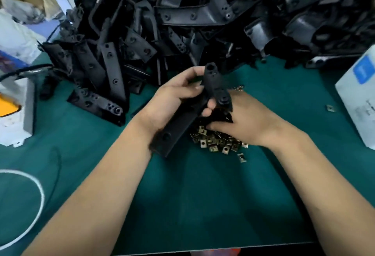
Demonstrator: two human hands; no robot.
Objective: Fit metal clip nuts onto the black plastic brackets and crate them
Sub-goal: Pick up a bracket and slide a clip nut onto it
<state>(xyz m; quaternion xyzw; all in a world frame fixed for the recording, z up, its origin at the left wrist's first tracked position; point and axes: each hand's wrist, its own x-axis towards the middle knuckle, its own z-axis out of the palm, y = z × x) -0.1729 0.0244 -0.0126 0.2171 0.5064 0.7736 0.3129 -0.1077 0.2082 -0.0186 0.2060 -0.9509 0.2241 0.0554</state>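
Left hand: I see my left hand (pixel 174 97) gripping a long black plastic bracket (pixel 194 109); the fingers curl round its upper part and the thumb lies along its near side.
Bracket: it slants from upper right to lower left, raised above the green mat (pixel 203 205), its lower end over my left wrist.
Right hand: my right hand (pixel 243 117) rests palm down on the heap of clip nuts (pixel 217 142), just right of the bracket. Two fingertips (pixel 211 105) show curled against the bracket's right edge; the other fingers are hidden beneath the bracket, so I cannot tell whether they pinch a nut.
Clip nuts: a small brass-coloured heap lies on the mat beneath and in front of my right hand, and one stray nut (pixel 330 108) sits well to the right.
Bracket pile: a big heap of black brackets (pixel 182 22) fills the far side of the mat.
Sides: a white box (pixel 357 93) stands at the right edge, and a white ring (pixel 36 205) lies at lower left.
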